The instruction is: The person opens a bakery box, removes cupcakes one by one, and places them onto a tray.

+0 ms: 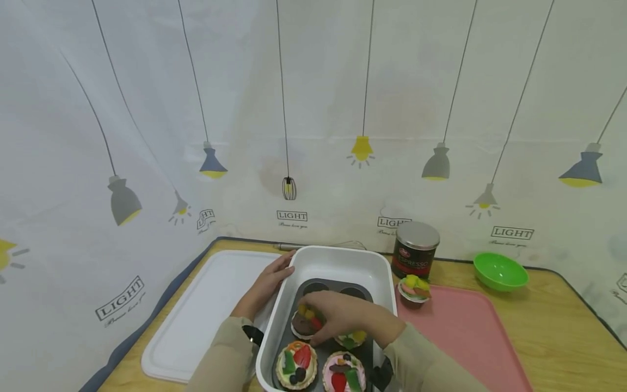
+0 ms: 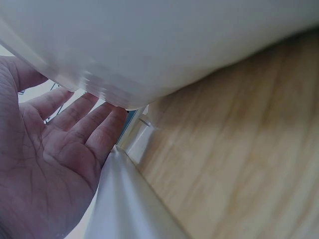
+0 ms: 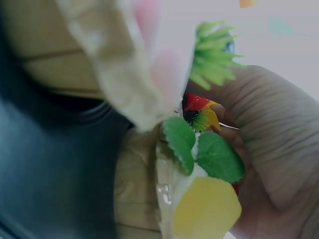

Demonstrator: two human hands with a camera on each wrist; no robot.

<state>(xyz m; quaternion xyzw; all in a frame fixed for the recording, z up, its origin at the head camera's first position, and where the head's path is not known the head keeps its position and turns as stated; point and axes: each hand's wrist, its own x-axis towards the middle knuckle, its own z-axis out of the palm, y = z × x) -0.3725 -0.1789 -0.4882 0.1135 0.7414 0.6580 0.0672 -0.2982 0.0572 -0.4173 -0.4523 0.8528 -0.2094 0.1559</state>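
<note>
A white rectangular basin [image 1: 338,261] holds a dark muffin pan [image 1: 320,286]. My right hand [image 1: 338,313] reaches over the pan, fingers and thumb gripping a chocolate-topped cupcake [image 1: 302,325] at its left side. Partly under that hand sits a green-and-yellow-topped cupcake [image 1: 350,340], whose leaves and yellow piece [image 3: 207,211] loom large in the right wrist view. Two fruit-topped cupcakes, one cream [image 1: 296,366] and one pink [image 1: 344,373], fill the near cups. Against the basin's left side rests my left hand [image 1: 266,286]; its fingers [image 2: 75,112] look nearly straight in the left wrist view.
Left of the basin lies a white tray [image 1: 206,305]. On the right, another cupcake [image 1: 413,288] stands at the corner of a pink tray [image 1: 460,326], before an espresso tin [image 1: 416,250]. Farther right is a green bowl [image 1: 501,271]. A whisk [image 1: 286,246] lies behind the basin.
</note>
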